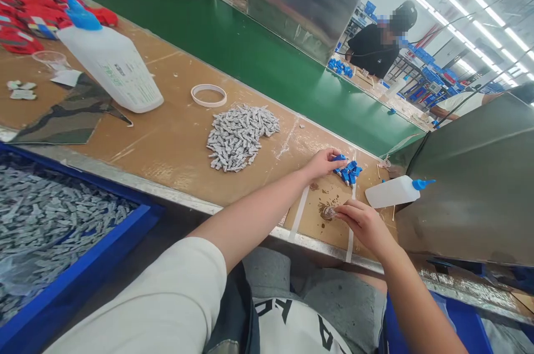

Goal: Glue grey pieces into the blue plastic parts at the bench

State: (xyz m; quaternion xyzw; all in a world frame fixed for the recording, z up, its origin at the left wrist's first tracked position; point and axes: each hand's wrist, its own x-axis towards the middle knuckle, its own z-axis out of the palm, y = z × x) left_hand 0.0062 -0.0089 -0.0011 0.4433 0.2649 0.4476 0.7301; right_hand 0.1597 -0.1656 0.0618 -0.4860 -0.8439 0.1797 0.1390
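Observation:
My left hand [324, 165] pinches a small blue plastic part [340, 158] at the edge of a little pile of similar blue parts [351, 173]. Closer to me, my right hand [364, 222] is closed with its fingertips on a small, clear, round piece [329, 212], too small to name surely. That piece sits over a dark wet stain with splashes around it on the brown board. A white squeeze bottle [392, 192] with a blue nozzle lies on its side just right of the blue parts.
A heap of small grey parts [242, 137] and a tape ring [208, 95] lie left of my hands. Farther left stand a big white bottle [114, 68] and red items [31, 6]. A green conveyor belt [250, 59] runs behind; a co-worker [375, 45] sits beyond it.

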